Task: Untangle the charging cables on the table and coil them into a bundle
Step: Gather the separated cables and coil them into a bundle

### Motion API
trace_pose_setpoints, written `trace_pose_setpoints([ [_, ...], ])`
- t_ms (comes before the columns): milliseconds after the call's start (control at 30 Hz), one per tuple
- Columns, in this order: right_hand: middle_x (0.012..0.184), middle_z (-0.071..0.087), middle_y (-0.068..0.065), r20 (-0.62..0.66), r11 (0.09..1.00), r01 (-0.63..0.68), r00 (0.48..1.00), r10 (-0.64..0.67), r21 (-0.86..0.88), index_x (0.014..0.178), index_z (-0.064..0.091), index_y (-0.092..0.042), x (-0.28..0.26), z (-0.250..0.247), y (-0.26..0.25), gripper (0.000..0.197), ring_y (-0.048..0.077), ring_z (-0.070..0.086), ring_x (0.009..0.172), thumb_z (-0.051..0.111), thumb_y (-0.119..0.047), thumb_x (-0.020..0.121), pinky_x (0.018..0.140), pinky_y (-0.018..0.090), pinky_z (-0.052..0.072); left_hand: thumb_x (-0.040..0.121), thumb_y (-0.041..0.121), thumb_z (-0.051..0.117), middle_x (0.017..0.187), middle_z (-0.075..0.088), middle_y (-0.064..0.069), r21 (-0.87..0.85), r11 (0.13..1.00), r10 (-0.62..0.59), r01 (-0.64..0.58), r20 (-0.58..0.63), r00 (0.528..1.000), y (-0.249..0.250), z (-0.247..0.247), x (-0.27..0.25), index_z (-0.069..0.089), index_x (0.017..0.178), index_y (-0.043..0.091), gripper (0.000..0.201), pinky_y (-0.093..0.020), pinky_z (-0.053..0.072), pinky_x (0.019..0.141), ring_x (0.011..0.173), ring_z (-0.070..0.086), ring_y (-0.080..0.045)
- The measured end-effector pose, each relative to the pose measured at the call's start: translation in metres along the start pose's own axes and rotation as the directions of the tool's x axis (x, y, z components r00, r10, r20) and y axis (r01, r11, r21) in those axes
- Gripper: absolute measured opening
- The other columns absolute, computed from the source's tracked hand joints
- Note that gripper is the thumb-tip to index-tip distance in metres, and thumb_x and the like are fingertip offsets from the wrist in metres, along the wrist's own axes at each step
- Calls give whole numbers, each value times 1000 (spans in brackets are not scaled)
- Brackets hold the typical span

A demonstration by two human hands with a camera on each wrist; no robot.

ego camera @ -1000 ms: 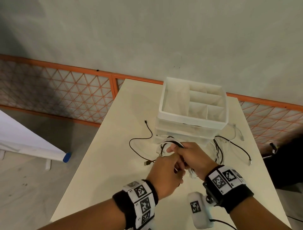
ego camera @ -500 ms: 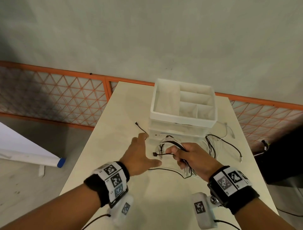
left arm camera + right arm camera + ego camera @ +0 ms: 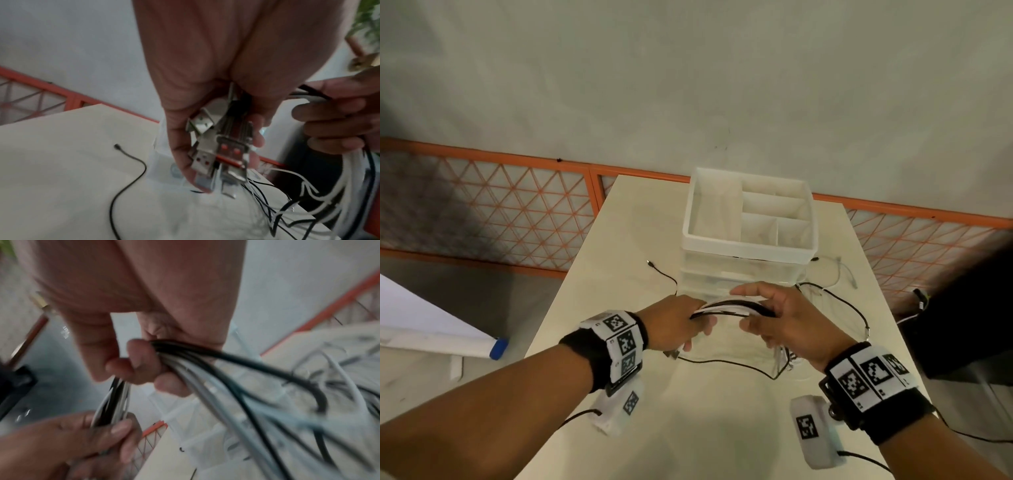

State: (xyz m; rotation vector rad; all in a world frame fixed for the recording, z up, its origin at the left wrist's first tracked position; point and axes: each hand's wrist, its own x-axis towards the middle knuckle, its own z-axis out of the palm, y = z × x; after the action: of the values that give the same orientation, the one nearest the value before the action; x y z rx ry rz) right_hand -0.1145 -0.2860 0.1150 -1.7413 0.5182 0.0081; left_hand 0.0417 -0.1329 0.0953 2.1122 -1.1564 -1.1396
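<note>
Left hand and right hand are gripping bunched black-and-white charging cables before white plastic organiser | trailing black cable on cream bench is risking snagging, loosening the coil.

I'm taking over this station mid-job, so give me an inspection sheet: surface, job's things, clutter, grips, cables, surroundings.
Surface: pale table, cables spread over its far half.
Job's things: bundle of black and white cables held taut between both hands; USB plugs gathered in the left palm.
Clutter: white divided organizer on clear drawers, compartments look empty.
Grips: left hand grips the plug end of the bundle; right hand grips the other end.
Cables: loose black cable trails left of the drawers; more black and white strands lie uncoiled at right.
Surroundings: orange lattice fence, grey wall, white roll with blue cap on the floor.
</note>
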Motion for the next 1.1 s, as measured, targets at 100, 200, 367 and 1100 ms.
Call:
trace_pose_setpoints([
  [100, 69, 67, -11, 85, 968, 7, 996, 15, -251, 124, 62, -33, 4, 11, -6, 47, 1, 54, 54, 74, -8, 86, 57, 18, 44, 102, 28, 43, 72, 55, 0, 202, 976, 74, -76, 19, 997, 19, 2, -2, 61, 102, 8, 27, -15, 44, 44, 53, 55, -11],
  [200, 67, 67, -25, 33, 949, 109, 994, -104, -295, 126, 63, -30, 9, 19, -12, 41, -4, 59, 57, 71, -13, 90, 63, 10, 41, 96, 25, 54, 80, 65, -7, 224, 964, 145, -144, 12, 989, 29, -2, 0, 62, 105, 12, 18, -28, 56, 59, 66, 65, -25],
  [367, 72, 72, -18, -103, 984, 178, 979, -177, -8, 117, 73, -23, -5, 9, -17, 27, -3, 53, 44, 66, -10, 95, 47, 8, 37, 80, 37, 78, 92, 70, -11, -654, 752, 112, -83, 3, 994, 9, -17, -7, 63, 123, 17, 50, -44, 58, 83, 88, 69, -22],
  [1100, 91, 78, -5, -146, 983, 151, 975, -166, -107, 121, 46, -41, -1, 21, -6, 61, 9, 74, 83, 85, -22, 78, 76, 19, 55, 89, 62, 56, 81, 67, -6, -747, 664, -87, 10, -64, 994, 37, -2, 4, 68, 96, 13, 52, -24, 42, 46, 56, 55, -15],
])
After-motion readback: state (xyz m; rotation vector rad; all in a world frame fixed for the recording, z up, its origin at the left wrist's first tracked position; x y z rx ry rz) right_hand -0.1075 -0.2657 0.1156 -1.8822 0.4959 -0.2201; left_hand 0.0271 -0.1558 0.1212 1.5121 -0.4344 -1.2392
